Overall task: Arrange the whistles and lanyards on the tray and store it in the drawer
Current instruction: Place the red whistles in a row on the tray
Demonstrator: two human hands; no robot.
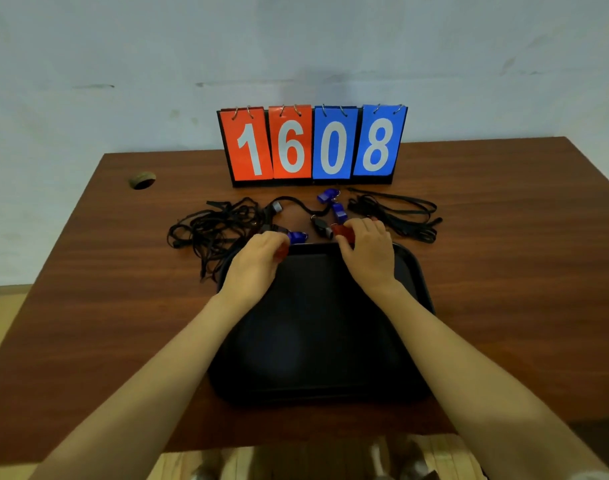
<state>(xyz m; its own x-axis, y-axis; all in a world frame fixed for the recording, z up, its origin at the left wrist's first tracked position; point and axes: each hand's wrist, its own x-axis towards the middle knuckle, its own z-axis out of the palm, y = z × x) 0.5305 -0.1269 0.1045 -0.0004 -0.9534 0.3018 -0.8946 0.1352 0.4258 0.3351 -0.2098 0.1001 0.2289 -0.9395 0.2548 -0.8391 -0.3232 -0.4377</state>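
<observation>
Both hands are at the far rim of the tray (pixel 313 341), which sits on the surface (pixel 504 271) right in front of us, so each pick is a short carry. Left hand (pixel 256 261): fingers (pixel 270 239) curled round a red whistle (pixel 281 252), held just over the tray's far left corner, and we judge it ready to set down. Right hand (pixel 367 252): fingers (pixel 363 225) clenched on a second red whistle (pixel 343 233) at the far rim; we can't tell if it's lifted. Probably pairing by colour.

Not yet on the tray: blue whistles (pixel 338 211), a black whistle (pixel 321 226), a tangled lanyard heap (pixel 213 230) on the left, and a neater lanyard bundle (pixel 396 213) on the right. Some whistles look clipped to cords, so they may drag. We see nothing lying in the tray so far. A scoreboard (pixel 313 143) stands behind. The drawer is not in view.
</observation>
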